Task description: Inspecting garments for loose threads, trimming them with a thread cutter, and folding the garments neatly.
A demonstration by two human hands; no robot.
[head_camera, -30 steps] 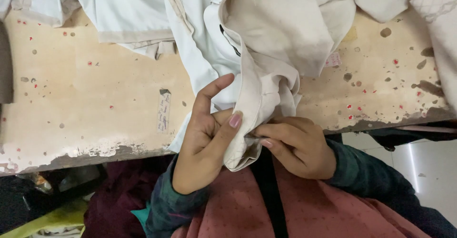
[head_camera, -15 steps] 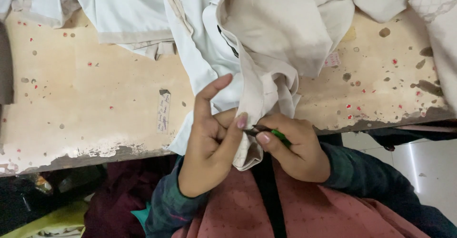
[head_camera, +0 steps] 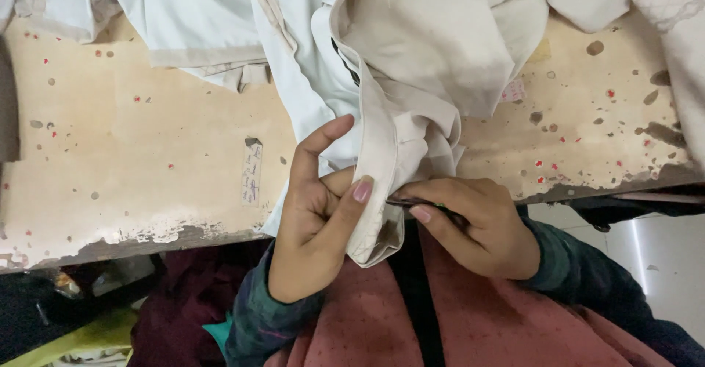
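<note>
A pale cream garment (head_camera: pixel 411 66) lies bunched on the worn tan table (head_camera: pixel 147 161) and hangs over its near edge. My left hand (head_camera: pixel 316 220) pinches the folded band of that garment (head_camera: pixel 378 213) between thumb and fingers, index finger raised. My right hand (head_camera: pixel 477 224) grips a small dark tool with a green handle (head_camera: pixel 422 204), its tip touching the band beside my left thumb. Most of the tool is hidden in my fist.
More light cloth (head_camera: pixel 169 22) is piled along the table's far side and right corner (head_camera: pixel 683 37). A small paper label (head_camera: pixel 251 172) is stuck to the tabletop. Dark and yellow fabric (head_camera: pixel 88 330) lies below the table edge at left.
My right hand has shifted slightly and brought the small tool's tip against the band. My left hand keeps the same pinch on the cloth.
</note>
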